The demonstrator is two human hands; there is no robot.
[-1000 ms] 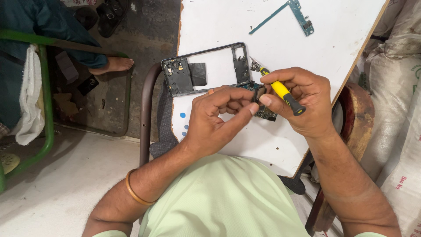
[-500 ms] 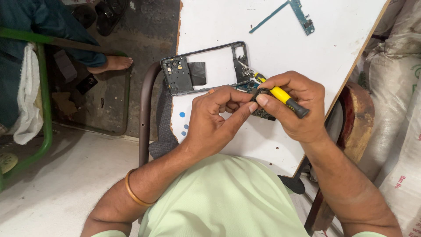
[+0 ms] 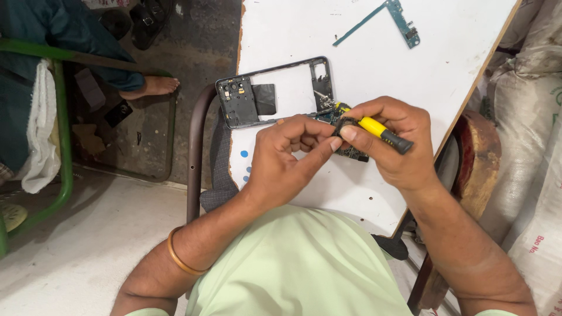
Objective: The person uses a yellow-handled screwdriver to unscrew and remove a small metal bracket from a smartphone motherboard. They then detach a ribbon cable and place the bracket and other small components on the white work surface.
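Observation:
My right hand (image 3: 398, 143) grips a small screwdriver (image 3: 377, 130) with a yellow shaft and black cap, its metal tip pointing up-left toward the phone frame. My left hand (image 3: 287, 158) pinches a small dark circuit board (image 3: 351, 153) from the left, fingertips meeting the right hand's fingers over it. Both hands hover above a white table (image 3: 374, 58). Just beyond them lies an empty dark phone frame (image 3: 272, 93) with a camera module section at its left end.
A teal circuit board strip (image 3: 398, 14) lies at the table's far side. A brown chair frame (image 3: 196, 152) stands left of the table. Another person's bare foot (image 3: 153, 86) and a green chair (image 3: 58, 117) are at the left. White sacks (image 3: 535, 134) stack up on the right.
The screwdriver has tilted so its tip sits a little farther up-left by the frame. Both hands stay closed around the small board, shifted only slightly.

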